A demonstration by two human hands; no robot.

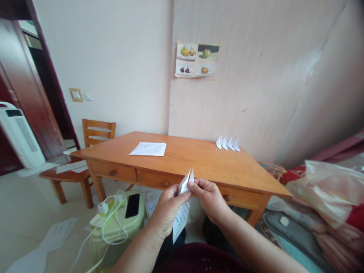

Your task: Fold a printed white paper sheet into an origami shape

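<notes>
1. Fingers of left hand point(167, 206) and right hand point(209, 199) pinch the folded paper point(181, 220) between them, near its upper end.
2. Paper's long axis runs from 1 o'clock tips down to 7 o'clock, before the table point(199, 159) edge.

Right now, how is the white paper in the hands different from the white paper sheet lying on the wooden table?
The white printed paper in the hands is folded, with pointed tips on top; the white sheet on the orange-brown wooden table lies flat, unfolded. The held paper hangs upright, pinched by the left hand and right hand; the table sheet is untouched. Both are white with dark print.
</notes>
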